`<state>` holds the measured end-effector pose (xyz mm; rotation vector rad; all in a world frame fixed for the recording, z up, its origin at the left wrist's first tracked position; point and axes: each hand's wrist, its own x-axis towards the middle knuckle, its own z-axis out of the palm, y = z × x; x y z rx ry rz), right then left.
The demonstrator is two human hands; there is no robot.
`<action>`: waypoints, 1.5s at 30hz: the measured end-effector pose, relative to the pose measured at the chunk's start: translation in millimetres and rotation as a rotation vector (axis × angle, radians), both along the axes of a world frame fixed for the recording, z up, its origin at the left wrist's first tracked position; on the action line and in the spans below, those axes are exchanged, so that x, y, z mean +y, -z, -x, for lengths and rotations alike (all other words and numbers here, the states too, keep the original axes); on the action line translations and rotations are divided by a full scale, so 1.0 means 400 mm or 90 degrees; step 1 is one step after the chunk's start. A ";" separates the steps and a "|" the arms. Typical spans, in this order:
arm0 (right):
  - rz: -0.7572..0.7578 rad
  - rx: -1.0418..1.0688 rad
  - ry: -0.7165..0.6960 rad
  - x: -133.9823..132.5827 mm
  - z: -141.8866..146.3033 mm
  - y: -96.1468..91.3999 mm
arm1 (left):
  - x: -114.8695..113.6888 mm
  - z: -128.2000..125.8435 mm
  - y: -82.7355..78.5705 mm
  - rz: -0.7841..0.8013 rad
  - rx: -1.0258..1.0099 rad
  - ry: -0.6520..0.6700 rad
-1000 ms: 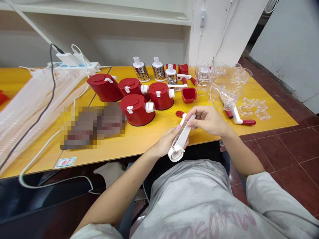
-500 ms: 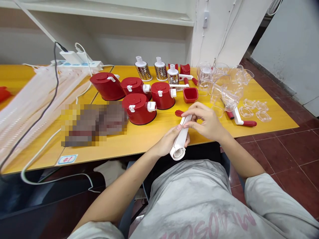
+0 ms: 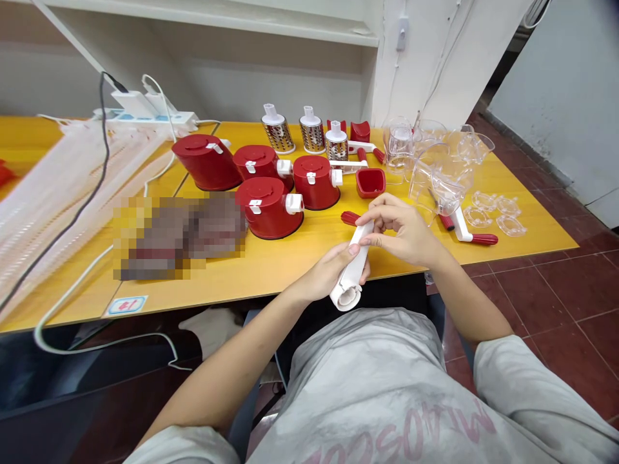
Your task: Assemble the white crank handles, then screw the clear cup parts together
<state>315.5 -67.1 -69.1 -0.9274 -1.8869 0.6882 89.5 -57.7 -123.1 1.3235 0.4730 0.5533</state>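
My left hand [image 3: 322, 276] wraps the lower part of a white plastic tube-shaped grater part [image 3: 349, 281], whose round open end points toward me. My right hand [image 3: 401, 232] pinches its upper end between thumb and fingers. A red-tipped handle [image 3: 350, 218] lies just beyond the fingertips of my right hand. To the right of that hand rests a white crank with red grips [image 3: 461, 231]. Red grater housings [image 3: 268, 207] stand to the left, with steel drum blades [image 3: 278, 132] behind them.
Clear plastic cups [image 3: 399, 151] and clear rings [image 3: 498, 212] lie at the table's right end. A power strip [image 3: 145, 118] with cables and a pile of translucent plastic sleeves [image 3: 72, 193] lie at left. A pixelated patch covers part of the table.
The white part has swung slightly more upright in my hands. The fingers of my right hand have shifted along its upper end. The view has tilted slightly.
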 end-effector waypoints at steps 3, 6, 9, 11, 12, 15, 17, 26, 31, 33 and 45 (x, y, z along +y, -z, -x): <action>-0.010 -0.048 -0.024 -0.002 -0.015 -0.008 | 0.002 0.004 0.000 0.018 -0.003 0.009; -0.057 -0.102 -0.045 -0.002 -0.030 -0.013 | 0.004 0.008 0.002 0.032 0.003 0.030; -0.104 -0.151 -0.085 0.001 -0.041 -0.013 | 0.006 0.010 0.004 0.030 0.002 0.038; -0.131 -0.180 -0.117 0.006 -0.046 -0.010 | 0.006 0.011 0.004 0.035 -0.008 0.031; -0.142 -0.194 -0.130 0.008 -0.048 -0.008 | 0.005 0.011 0.003 0.042 -0.015 0.027; -0.171 -0.242 -0.140 0.013 -0.052 -0.002 | 0.001 0.013 -0.002 0.059 -0.031 0.023; -0.180 -0.263 -0.140 0.014 -0.051 0.001 | -0.002 0.015 -0.005 0.067 -0.035 0.025; -0.165 -0.200 -0.148 0.011 -0.048 0.002 | -0.003 0.012 -0.012 0.078 -0.052 0.034; -0.205 -0.204 -0.123 0.010 -0.047 0.003 | 0.001 0.011 -0.010 0.070 -0.036 0.038; -0.226 -0.222 -0.115 0.008 -0.045 0.001 | 0.000 0.011 -0.013 0.072 -0.043 0.042; -0.369 -0.299 -0.059 -0.009 -0.042 -0.002 | -0.009 0.015 -0.026 0.088 -0.057 0.055</action>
